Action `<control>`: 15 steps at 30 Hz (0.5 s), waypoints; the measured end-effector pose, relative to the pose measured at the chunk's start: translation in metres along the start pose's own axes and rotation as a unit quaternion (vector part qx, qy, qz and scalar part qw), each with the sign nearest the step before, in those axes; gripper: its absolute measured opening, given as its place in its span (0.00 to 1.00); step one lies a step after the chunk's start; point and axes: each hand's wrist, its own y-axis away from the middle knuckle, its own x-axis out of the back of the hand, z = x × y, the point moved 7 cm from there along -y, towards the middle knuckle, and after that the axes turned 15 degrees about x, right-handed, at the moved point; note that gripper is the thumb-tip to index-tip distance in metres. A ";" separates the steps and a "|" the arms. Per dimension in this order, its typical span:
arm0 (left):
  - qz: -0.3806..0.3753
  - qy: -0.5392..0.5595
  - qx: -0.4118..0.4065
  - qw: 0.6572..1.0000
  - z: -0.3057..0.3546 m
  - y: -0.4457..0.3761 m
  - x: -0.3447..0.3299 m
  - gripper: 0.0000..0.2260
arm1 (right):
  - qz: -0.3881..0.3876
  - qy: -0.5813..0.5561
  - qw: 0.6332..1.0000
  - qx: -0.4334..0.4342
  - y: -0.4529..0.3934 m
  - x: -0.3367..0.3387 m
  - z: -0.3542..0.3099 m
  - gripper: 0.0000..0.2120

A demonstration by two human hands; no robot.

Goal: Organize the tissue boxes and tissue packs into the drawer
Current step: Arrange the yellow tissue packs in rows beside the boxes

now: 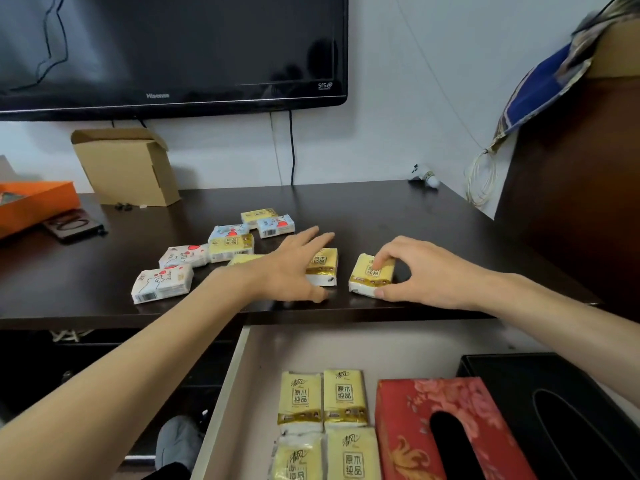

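At the far left of the dark table, an orange box sits at the edge, with a dark tray touching its near side. Behind these stands an open cardboard box, below a wall-mounted television.

A loose group of tissue packs lies left of centre on the table: two white packs with red print, two pale blue packs, and several yellow packs among them.

My left hand lies open, fingers spread flat, over a yellow pack near the table's front edge; it is not gripping the pack. Just to the right, my right hand pinches another yellow pack between thumb and fingertips. The two packs are close but apart.

Below the table edge, the drawer stands open. Inside it, four yellow packs lie in a two-by-two block. Touching their right side is a red floral tissue box, and beside that a black tissue box fills the right end.
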 end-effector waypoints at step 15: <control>0.021 0.092 -0.032 0.995 -0.015 0.092 0.022 0.26 | 0.055 -0.137 0.989 0.022 0.052 -0.003 -0.054 0.24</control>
